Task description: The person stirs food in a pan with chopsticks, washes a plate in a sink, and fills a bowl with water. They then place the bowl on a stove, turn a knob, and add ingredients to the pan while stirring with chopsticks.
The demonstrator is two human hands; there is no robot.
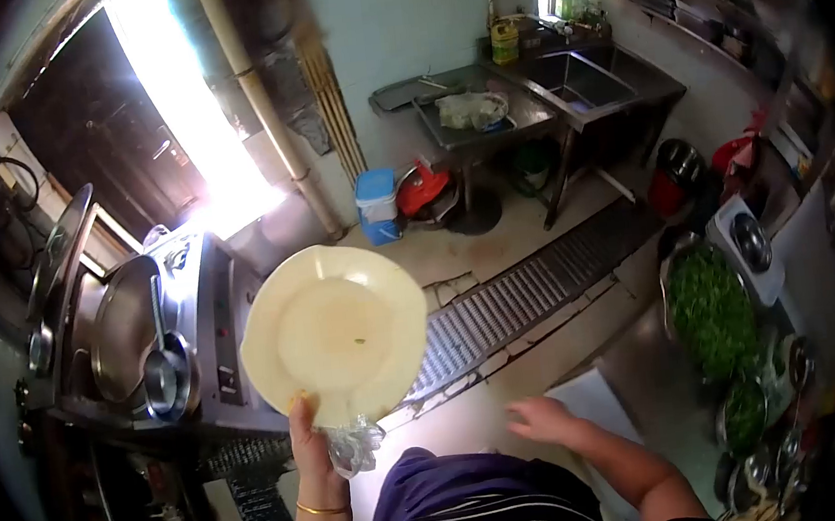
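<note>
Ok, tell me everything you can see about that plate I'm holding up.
The plate is pale yellow and roundish, with a broad rim, a slightly wavy edge and a shallow centre. It looks smooth and glossy; whether ceramic or plastic, I can't tell. Its upper face shows, bare except for a small dark speck. Your left hand grips the lower rim, thumb on top, holding it off the floor. Crumpled clear plastic sits at its lower edge, beside that hand.

The counter (637,345) bears a large bowl (668,312) and a smaller bowl (721,426) of greens (712,308)
</note>
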